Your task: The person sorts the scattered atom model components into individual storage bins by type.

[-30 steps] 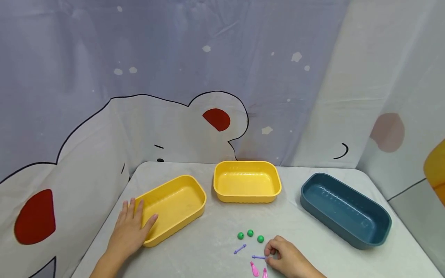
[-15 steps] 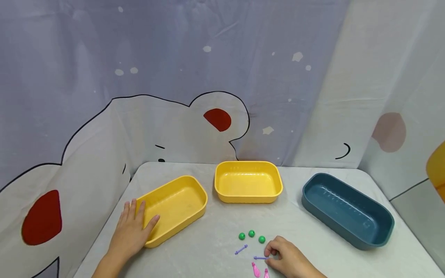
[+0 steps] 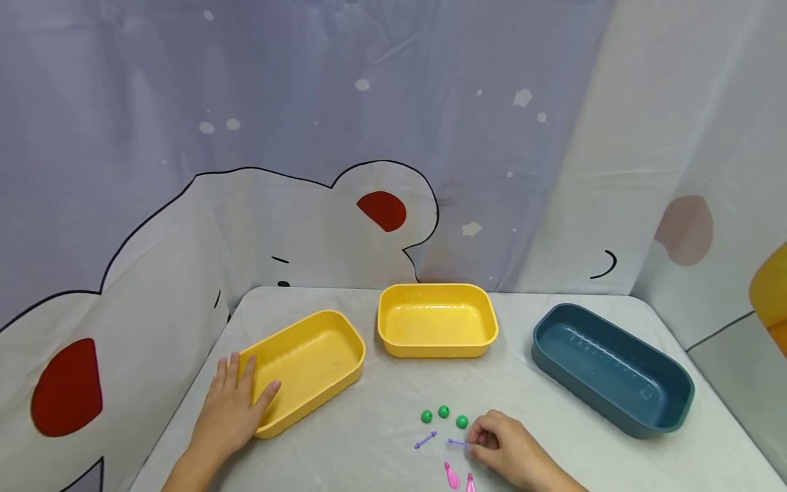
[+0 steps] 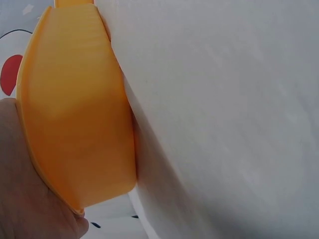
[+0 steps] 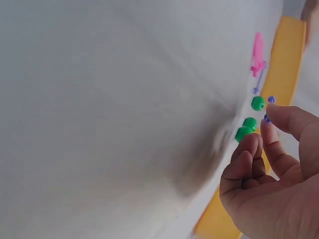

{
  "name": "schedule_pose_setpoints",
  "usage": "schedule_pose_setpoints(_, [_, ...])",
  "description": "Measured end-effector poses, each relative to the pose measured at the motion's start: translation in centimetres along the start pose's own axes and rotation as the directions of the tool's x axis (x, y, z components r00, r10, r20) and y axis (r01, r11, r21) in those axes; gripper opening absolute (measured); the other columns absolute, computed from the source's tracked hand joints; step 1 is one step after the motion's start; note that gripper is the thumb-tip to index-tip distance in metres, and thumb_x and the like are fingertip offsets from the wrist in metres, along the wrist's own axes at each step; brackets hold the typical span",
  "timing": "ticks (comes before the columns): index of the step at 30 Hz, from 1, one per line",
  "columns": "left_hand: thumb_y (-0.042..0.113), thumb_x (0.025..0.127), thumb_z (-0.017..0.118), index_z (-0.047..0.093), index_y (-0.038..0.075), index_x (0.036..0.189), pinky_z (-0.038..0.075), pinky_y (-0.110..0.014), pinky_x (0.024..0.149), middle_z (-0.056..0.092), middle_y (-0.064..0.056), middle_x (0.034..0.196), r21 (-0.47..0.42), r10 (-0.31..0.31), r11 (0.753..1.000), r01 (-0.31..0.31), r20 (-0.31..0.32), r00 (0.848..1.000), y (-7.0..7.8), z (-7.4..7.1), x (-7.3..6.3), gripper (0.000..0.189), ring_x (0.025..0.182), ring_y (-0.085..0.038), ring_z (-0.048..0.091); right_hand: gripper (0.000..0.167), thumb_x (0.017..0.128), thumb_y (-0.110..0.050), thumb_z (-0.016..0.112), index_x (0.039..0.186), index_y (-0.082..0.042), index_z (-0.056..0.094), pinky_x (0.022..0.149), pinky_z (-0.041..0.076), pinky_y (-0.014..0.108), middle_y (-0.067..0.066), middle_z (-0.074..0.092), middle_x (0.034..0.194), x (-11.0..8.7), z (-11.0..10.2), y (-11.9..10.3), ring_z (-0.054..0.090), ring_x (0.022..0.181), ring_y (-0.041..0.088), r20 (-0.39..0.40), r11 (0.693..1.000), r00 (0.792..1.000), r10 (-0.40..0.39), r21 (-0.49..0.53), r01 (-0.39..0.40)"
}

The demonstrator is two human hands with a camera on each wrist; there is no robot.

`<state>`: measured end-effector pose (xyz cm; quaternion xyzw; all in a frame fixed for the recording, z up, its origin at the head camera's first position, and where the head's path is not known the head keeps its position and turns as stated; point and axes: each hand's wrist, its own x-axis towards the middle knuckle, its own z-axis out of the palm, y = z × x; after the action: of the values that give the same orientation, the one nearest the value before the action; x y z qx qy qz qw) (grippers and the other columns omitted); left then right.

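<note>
My right hand (image 3: pixel 512 447) pinches a thin purple rod with knobbed ends (image 3: pixel 457 443) between thumb and index finger. In the right wrist view, one purple knob (image 5: pixel 271 99) shows beside the thumb, the other fingers curled in. A second such purple rod (image 3: pixel 425 440) lies on the table near three green beads (image 3: pixel 462 422). Close to the hand are two small pink pieces (image 3: pixel 451 475), narrow at one end; the frame's bottom edge cuts one off. My left hand (image 3: pixel 229 410) rests spread over the near end of the left yellow tray (image 3: pixel 316 403), its thumb reaching inside the rim.
Another yellow tray (image 3: pixel 438 352) stands at the back middle of the table. A dark blue tray (image 3: pixel 590 391) sits angled at the right. Behind the table hangs a printed cloth (image 3: pixel 295 225), which also runs along both sides.
My right hand has moved slightly away from me, and the pinched purple rod has moved up with it, away from the pink pieces. The left hand stays on the tray.
</note>
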<state>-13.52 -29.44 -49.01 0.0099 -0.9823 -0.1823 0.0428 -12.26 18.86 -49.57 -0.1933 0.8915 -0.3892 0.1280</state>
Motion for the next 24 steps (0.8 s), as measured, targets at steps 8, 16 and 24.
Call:
schedule_pose_setpoints(8, [0.064,0.103,0.036,0.024,-0.008,0.156,0.011,-0.071,0.116,0.009,-0.038,0.161,0.003,0.006,1.000,-0.006,-0.006,1.000,0.1,0.0,-0.2,0.090,0.150,-0.054,-0.002,0.012,0.089,-0.018,0.078,0.086,-0.022,0.067,0.061,0.043,0.022,-0.008,0.054,0.082,0.9,-1.0,-1.1,0.047,0.069,0.002,-0.112,0.998,0.993,-0.034,-0.050,0.029])
schedule_pose_setpoints(16, [0.063,0.103,0.037,0.026,-0.008,0.156,0.012,-0.071,0.116,0.010,-0.039,0.161,0.011,0.006,1.000,-0.005,-0.013,1.000,0.0,0.1,-0.1,0.090,0.150,-0.055,0.002,0.011,0.088,-0.018,0.080,0.087,-0.019,0.068,0.060,0.043,0.021,-0.007,0.055,0.082,1.9,-1.5,-2.1,0.048,0.069,0.002,-0.150,0.998,0.987,-0.052,-0.033,0.048])
schedule_pose_setpoints(24, [0.063,0.103,0.038,0.026,-0.008,0.156,0.011,-0.071,0.116,0.010,-0.038,0.161,0.018,-0.003,1.000,0.004,-0.015,1.000,0.0,0.2,-0.1,0.089,0.150,-0.055,0.002,0.011,0.087,-0.016,0.078,0.087,-0.021,0.069,0.060,0.044,0.021,-0.009,0.055,0.081,2.8,-1.6,-3.3,0.049,0.069,0.002,-0.167,0.997,0.983,-0.073,-0.047,0.066])
